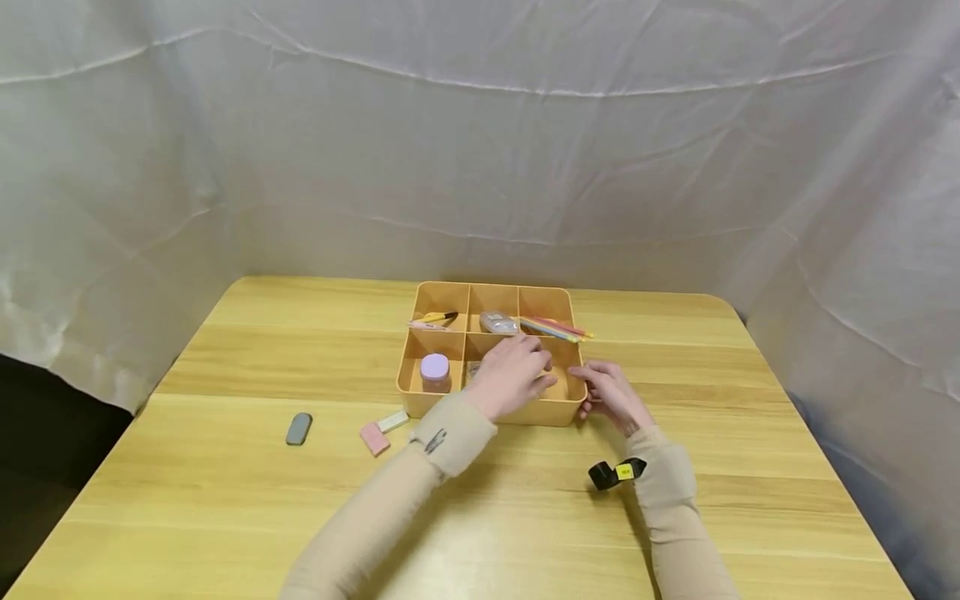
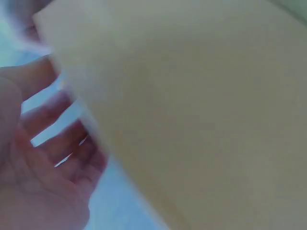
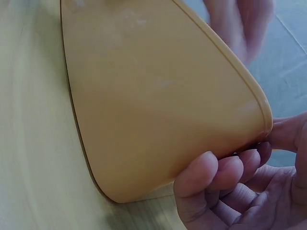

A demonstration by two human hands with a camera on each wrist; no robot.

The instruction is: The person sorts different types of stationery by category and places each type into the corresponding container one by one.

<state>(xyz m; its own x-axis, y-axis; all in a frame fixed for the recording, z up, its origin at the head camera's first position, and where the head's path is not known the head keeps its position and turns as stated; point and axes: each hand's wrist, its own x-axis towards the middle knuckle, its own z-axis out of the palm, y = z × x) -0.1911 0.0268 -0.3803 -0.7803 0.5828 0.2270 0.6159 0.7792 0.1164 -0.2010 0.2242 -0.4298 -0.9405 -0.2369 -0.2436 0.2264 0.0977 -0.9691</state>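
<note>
A light orange organizer box (image 1: 551, 413) with several compartments stands on the table. Over its front middle and right compartments is my left hand (image 1: 513, 373), fingers spread and loosely bent; no held object shows. In the left wrist view, the left fingers (image 2: 67, 143) reach past the rim of the blurred box wall (image 2: 192, 120). My right hand (image 1: 611, 393) grips the box's front right corner, thumb over the rim and fingers curled against the outside wall (image 3: 158, 96). A purple-lidded jar (image 1: 435, 371) sits in the front left compartment. Left-hand cover partly hides a small greyish item (image 1: 472, 369).
Back compartments hold a yellow-and-black item (image 1: 437, 317), a clear-and-grey rounded object (image 1: 498, 322) and several coloured sticks (image 1: 555, 328). Left of the box lie a grey oblong piece (image 1: 298, 429), a pink block (image 1: 374, 438) and a white block (image 1: 393, 421). Pale curtains (image 1: 480, 167) enclose the table.
</note>
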